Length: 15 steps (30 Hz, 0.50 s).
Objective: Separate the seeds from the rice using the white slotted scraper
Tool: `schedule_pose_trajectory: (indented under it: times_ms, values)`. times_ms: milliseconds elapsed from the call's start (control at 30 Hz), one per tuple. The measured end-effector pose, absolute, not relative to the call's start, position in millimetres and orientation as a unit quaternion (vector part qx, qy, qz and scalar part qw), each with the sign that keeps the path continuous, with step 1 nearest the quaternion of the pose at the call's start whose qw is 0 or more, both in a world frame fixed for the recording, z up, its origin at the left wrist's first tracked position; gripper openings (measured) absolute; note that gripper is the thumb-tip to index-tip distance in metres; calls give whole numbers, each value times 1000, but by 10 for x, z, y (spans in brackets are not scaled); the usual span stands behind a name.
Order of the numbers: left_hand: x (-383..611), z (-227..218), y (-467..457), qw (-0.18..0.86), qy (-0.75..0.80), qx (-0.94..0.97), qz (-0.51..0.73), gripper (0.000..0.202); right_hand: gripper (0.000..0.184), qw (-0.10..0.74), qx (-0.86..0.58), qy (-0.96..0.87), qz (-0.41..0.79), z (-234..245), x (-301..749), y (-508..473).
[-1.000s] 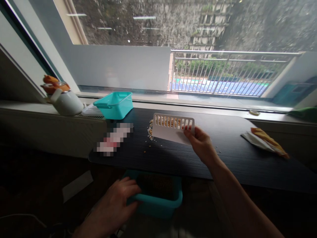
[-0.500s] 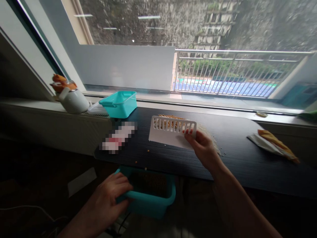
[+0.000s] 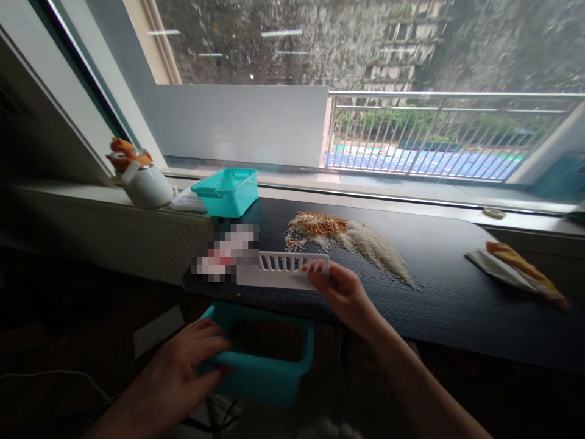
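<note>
My left hand (image 3: 194, 353) is closed around the left rim of a teal plastic bin (image 3: 269, 378), held just below the table's front edge. Brownish grains lie in the shadow inside it. In my right hand (image 3: 340, 289) is a white slotted plastic scraper (image 3: 278, 277), gripped at its right end, low over the table near the front edge. Behind it lie a heap of yellow corn kernels (image 3: 326, 224) and a spread of white rice (image 3: 375, 244), partly mixed at the left. One loose kernel (image 3: 238, 295) sits near the table edge.
A second teal bin (image 3: 233, 198) stands at the table's back left, beside a white pot (image 3: 148, 186) on the sill. A blurred-out item (image 3: 228, 253) lies at the left. A yellow and white packet (image 3: 516, 274) lies at the right of the dark table (image 3: 439, 311).
My right hand has drawn the scraper from the heap toward the front left, uncovering the corn and rice. Fewer loose kernels show near the edge. My left hand still grips the bin.
</note>
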State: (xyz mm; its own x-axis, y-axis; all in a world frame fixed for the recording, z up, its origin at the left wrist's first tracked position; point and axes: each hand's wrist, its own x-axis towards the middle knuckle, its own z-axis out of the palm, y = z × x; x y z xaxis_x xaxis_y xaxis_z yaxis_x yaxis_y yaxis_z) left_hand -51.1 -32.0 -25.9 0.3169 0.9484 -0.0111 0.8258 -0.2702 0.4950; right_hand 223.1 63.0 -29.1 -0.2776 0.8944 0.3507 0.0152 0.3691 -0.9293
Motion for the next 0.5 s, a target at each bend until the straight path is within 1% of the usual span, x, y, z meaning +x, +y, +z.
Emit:
schedule_pose_trajectory:
  times_ms: [200,267,333,400,500]
  values:
    - [-582,-262,-355,219,574,771,164,14,25,434,-339,-692,466,-292,2164,520]
    - [-511,-269,-331,221,570,773,168,14,25,456,-352,-675,461,-313,2229,502]
    - [-379,-272,-291,218,561,784,152,15,27,501,-381,-635,448,-350,2267,528]
    - [-210,-274,-249,220,551,794,134,16,31,539,-415,-590,436,-391,2271,589]
    - [29,-291,-202,227,537,803,122,17,38,572,-453,-542,417,-420,2278,693]
